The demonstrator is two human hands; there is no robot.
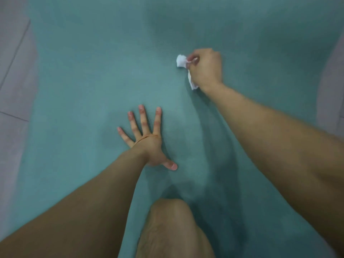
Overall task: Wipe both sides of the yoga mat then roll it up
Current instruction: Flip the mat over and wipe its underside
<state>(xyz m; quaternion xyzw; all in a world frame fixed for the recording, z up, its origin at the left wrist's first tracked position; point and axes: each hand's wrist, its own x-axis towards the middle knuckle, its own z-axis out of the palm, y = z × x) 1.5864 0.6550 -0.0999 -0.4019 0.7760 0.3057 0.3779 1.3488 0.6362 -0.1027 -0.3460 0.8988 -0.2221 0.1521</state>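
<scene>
**Item 1. Yoga mat** [83, 81]. Teal, finely ribbed, lying unrolled and flat. It runs under both hands and spreads far past every fingertip, filling nearly the whole view. A shallow ripple runs through it between the left thumb and the right forearm.

**Item 2. Left hand** [149, 144]. Palm down on the mat, with the four fingers [143, 118] straight, fanned wide and pointing away from the person. The thumb [172, 165] is splayed out toward the right arm. It grips nothing, and the mat surface lies directly beneath the fingers.

**Item 3. Orange band** [149, 136]. A thin loop across the back of the left hand, just behind the bases of the fingers.

**Item 4. Right hand** [206, 68]. Farther out than the left fingertips and off to their right. The fingers are curled into a fist that grips the white wipe. The image is slightly blurred here.

**Item 5. White wipe** [181, 61]. Crumpled. One wad sticks out of the fist on the thumb side, and a tail hangs below the heel of the hand near the wrist. It sits at the mat surface, though the blur hides whether it actually touches.

**Item 6. Knee** [171, 220]. Bare, resting on the mat, nearer the person than the left thumb and between the two forearms.

**Item 7. Floor tiles** [13, 71]. Pale grey with dark grout lines, showing past the mat edge well beyond the left little finger. A second strip [333, 90] shows at the opposite edge, well apart from the right fist.
</scene>
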